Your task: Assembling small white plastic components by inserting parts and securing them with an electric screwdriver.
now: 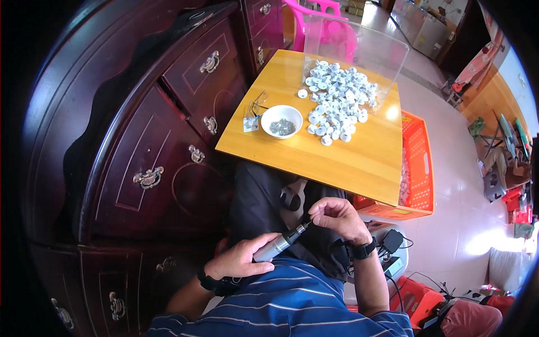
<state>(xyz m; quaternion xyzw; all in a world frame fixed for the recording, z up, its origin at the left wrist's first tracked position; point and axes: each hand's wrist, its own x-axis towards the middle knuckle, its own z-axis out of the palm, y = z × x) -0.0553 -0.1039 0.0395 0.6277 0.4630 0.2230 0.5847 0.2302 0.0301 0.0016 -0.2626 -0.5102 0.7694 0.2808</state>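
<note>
Over my lap, my left hand (245,257) is wrapped round a silver and black electric screwdriver (276,245), which points up and to the right. At its tip my right hand (340,218) pinches the thin bit end between thumb and fingers; whether a small part is there too I cannot make out. On the wooden table (353,163) in front stands a white bowl (267,124) of small metal screws (282,127). To its right lies a heap of small white round plastic parts (339,92), partly inside a clear plastic bin (387,42) tipped on its side.
Eyeglasses (259,103) and a small packet (251,124) lie left of the bowl. An orange crate (428,168) stands right of the table. Dark wooden drawers (135,168) rise close on my left. A pink plastic chair (297,22) is behind the table. Cables and a black adapter (393,240) sit at my right.
</note>
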